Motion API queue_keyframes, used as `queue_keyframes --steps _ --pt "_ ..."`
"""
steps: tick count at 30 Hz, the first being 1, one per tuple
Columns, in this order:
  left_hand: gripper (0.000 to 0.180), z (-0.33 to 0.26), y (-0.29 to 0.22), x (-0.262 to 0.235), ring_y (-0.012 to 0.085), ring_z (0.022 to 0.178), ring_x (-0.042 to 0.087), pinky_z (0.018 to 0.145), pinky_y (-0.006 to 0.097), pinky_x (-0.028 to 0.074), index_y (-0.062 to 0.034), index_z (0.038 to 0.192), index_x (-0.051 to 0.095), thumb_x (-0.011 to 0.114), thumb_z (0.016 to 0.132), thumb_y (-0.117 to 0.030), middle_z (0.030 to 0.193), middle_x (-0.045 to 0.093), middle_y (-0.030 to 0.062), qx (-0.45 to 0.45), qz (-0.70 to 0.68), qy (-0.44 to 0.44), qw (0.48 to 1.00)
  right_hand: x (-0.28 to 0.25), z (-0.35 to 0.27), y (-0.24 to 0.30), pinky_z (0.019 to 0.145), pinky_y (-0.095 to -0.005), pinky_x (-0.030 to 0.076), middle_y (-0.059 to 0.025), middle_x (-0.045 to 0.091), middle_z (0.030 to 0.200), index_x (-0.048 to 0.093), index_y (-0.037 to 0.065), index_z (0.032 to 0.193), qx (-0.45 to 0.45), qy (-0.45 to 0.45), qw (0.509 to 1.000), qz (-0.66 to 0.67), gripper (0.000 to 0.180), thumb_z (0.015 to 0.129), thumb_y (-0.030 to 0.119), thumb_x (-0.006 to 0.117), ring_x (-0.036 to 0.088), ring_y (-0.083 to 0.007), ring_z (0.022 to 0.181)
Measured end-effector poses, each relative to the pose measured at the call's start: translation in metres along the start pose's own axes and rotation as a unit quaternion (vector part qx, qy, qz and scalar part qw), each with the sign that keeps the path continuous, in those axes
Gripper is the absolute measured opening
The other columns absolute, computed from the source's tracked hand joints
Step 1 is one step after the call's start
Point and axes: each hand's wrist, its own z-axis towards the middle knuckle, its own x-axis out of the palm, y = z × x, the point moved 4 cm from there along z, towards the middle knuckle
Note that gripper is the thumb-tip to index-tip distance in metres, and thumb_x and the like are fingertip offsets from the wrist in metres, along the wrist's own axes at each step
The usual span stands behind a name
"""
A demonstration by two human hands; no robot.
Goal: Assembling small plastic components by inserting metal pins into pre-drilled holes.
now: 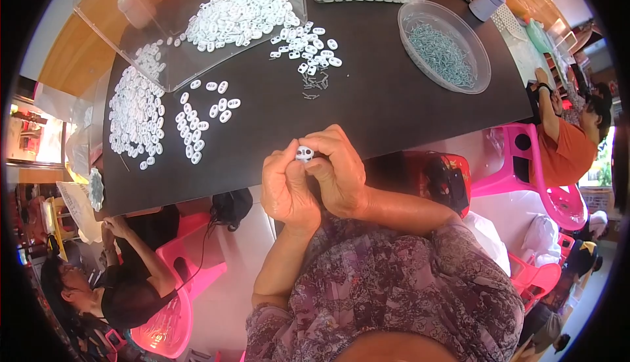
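Head view, read left to right: far left of the fingers, a dense spread of white plastic pieces lies on the dark counter; nearer, a loose row of more white pieces; beyond them a clear tray holds a heap of the same; the left hand has its fingers closed on a small white piece, pinched just above the counter's near edge; the right hand meets it from the other side, its fingers also shut on that piece; ahead of both hands a few small metal springs lie loose; to the right stands a clear bowl of metal springs. The piece looks tiny and sits over the counter edge, so a slackened pinch could likely drop it to the floor. Pink chairs and other seated people ring the counter; a person in orange sits right.
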Motion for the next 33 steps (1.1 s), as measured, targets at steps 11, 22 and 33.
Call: queue_keyframes --steps 11,22,33 --pt "0.019 -0.005 -0.001 -0.002 0.0146 0.065 0.051 0.057 0.026 0.043 0.0058 0.098 0.057 0.054 0.094 -0.013 0.076 0.055 0.0082 0.015 0.038 -0.028 0.999 0.002 0.0 -0.001 0.055 -0.0298 0.044 -0.0167 0.059 0.086 0.055 -0.008 0.098 -0.043 0.012 0.999 0.007 0.02 0.078 -0.007 0.058 0.053 -0.0227 0.066" --pt "0.025 -0.004 0.007 0.0 0.0086 0.071 0.047 0.06 0.021 0.04 0.0047 0.101 0.059 0.054 0.094 -0.02 0.084 0.053 0.0038 -0.015 0.01 -0.007 1.0 0.001 0.003 -0.005 0.056 -0.0311 0.044 -0.0108 0.058 0.084 0.055 0.0 0.099 -0.045 0.004 0.999 -0.01 0.029 0.072 -0.005 0.065 0.052 -0.0233 0.067" --pt "0.02 0.043 0.035 0.0 0.0082 0.069 0.052 0.063 0.023 0.046 0.0013 0.109 0.062 0.053 0.092 -0.003 0.08 0.058 0.004 -0.059 0.177 0.134 0.973 -0.066 0.085 -0.057 0.07 -0.0319 0.048 -0.0138 0.062 0.089 0.064 0.002 0.093 0.065 -0.002 0.993 -0.102 0.017 0.077 0.0 0.065 0.06 -0.0259 0.079"
